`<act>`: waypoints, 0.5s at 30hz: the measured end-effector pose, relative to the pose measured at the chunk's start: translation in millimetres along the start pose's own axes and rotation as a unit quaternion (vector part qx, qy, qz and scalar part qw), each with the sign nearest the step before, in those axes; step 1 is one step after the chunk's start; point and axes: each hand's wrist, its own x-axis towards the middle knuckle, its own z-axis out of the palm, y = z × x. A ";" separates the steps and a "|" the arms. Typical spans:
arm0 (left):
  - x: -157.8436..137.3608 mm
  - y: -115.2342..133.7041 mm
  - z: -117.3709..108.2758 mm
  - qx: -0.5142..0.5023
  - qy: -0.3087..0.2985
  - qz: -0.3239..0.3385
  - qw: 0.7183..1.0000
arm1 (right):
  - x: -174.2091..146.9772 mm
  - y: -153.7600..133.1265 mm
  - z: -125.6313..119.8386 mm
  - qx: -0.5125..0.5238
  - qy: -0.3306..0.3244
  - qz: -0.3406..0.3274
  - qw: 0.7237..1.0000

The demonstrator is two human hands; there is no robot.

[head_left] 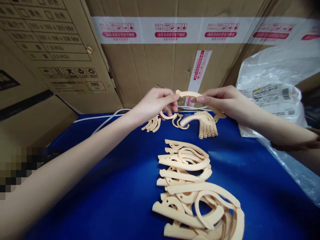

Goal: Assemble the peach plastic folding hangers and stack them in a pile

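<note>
My right hand [221, 98] pinches a cream plastic curved arm [190, 94], which looks like part of a folding clothes hanger. More of the piece hangs below these fingers. At the arm's left end, my left hand [162, 100] has thumb and forefinger closed on its tip. A curved hook [168, 116] shows under the left fingers; whether they hold it I cannot tell. Nearer me lies a long overlapping row of folded hangers [200, 190]. Behind it are loose hooks [181, 121], a small pile of curved pieces [152, 124] and a stack of straight-ended arms [208, 128].
The blue table [105, 180] bears all the pieces. Cardboard boxes [150, 66] stand along its back and left. A white cable [110, 116] runs along the back edge. Clear plastic packaging [272, 96] with a label bulges at the right.
</note>
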 end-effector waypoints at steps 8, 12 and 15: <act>-7.0 -10.2 15.4 0.212 0.071 0.154 0.962 | 3.9 -0.3 2.4 -0.289 0.027 -0.112 0.950; 2.7 -35.0 23.6 0.263 0.051 0.110 0.957 | 3.5 1.4 7.9 0.102 -0.043 0.045 0.993; 14.7 -52.6 27.3 0.276 -0.024 0.031 0.960 | 1.8 2.5 7.6 0.264 -0.040 0.128 0.955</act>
